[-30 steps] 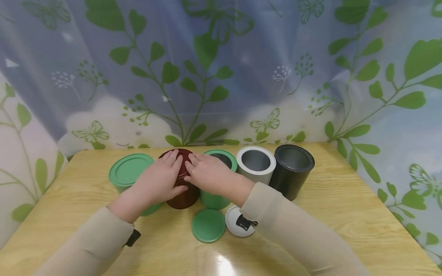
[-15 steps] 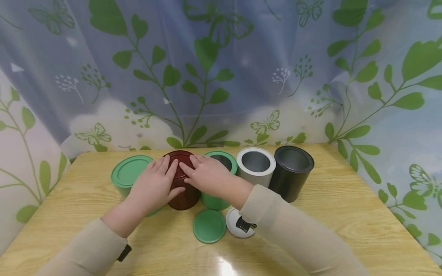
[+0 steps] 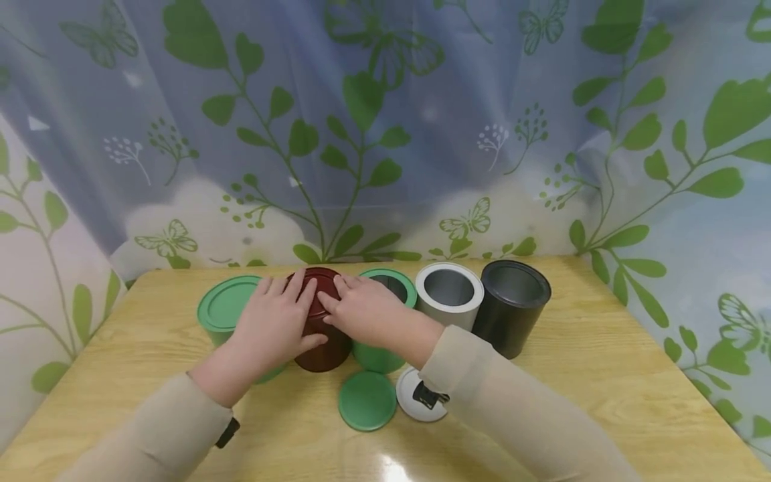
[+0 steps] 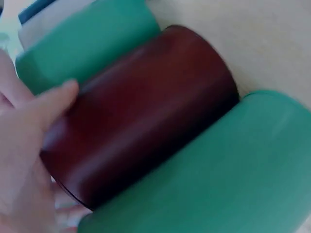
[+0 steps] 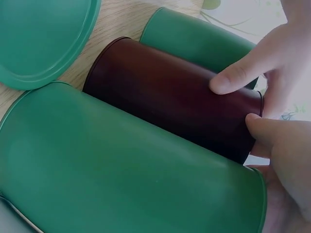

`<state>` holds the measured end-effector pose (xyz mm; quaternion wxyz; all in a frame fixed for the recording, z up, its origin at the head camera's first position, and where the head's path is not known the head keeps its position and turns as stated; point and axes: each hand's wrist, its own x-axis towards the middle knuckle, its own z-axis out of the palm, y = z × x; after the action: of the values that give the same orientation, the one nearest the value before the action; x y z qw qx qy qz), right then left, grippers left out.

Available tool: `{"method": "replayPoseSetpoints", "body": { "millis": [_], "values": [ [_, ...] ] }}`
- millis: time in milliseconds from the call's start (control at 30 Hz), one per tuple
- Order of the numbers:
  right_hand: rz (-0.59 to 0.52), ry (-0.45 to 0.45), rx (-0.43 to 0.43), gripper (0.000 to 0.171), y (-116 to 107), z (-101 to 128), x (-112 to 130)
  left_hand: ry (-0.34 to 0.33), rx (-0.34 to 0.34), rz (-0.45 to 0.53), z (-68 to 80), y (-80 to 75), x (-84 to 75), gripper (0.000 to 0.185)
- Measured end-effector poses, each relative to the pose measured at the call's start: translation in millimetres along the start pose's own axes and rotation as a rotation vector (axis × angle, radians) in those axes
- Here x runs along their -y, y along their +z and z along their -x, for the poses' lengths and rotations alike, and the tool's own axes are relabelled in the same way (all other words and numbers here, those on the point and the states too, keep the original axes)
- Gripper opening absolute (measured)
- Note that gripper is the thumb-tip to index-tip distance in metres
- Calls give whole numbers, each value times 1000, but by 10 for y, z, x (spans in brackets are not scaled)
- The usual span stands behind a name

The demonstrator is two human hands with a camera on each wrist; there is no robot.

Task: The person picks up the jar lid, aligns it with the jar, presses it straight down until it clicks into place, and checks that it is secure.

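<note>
A dark red canister (image 3: 323, 345) with its lid on stands second from the left in a row. My left hand (image 3: 274, 321) lies over the left part of its top, fingers extended across the lid. Its thumb (image 5: 238, 77) rests along the canister's side in the right wrist view. From the other side my right hand (image 3: 370, 308) reaches over, fingers on the lid and thumb (image 5: 262, 128) at the rim. A lidded green canister (image 3: 225, 304) stands to the left. An uncovered green canister (image 3: 379, 358) is close on the right, partly hidden by my right hand.
Further right are an uncovered white canister (image 3: 448, 310) and a black canister (image 3: 508, 321). In front of the row, a green lid (image 3: 367, 402) and a white lid (image 3: 412, 398) lie on the wooden table (image 3: 301, 435). A patterned curtain (image 3: 421, 167) hangs behind.
My left hand has shifted slightly left on the dark red top, and my right fingers have spread a little. The canisters and loose lids keep their places; the head view has tilted slightly.
</note>
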<state>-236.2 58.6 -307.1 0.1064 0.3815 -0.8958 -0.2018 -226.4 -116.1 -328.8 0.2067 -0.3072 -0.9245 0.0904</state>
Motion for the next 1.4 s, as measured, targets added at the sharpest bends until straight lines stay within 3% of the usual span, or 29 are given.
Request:
{"method": "replayPoseSetpoints", "body": {
  "millis": [133,267,433,533,667,967,1067,1167,1300,1400],
  "values": [
    [28,-13,-24,51,19,19,-1,8,151,186,-78,16,56,88],
    [27,-5,-46,53,32,22,-7,8,169,278,-100,4,86,87],
    [10,4,-42,52,38,9,-4,1,108,158,1,-45,-2,74],
    [7,1,-37,52,42,10,-3,19,1,92,94,-48,-65,61],
    [7,11,-32,51,45,12,-13,47,-128,89,109,-13,-91,47],
    [-10,5,-30,51,22,4,-18,6,-255,10,190,33,-91,50],
    [-2,6,-42,51,17,-4,-20,25,-261,13,191,18,-66,51],
    [-3,12,-31,52,15,-2,-18,33,-223,34,201,-2,-46,51],
    [-70,42,38,56,21,16,-7,-17,-134,83,259,-40,-49,53],
    [-126,66,90,61,27,51,0,-43,-120,105,315,-90,-69,55]
  ]
}}
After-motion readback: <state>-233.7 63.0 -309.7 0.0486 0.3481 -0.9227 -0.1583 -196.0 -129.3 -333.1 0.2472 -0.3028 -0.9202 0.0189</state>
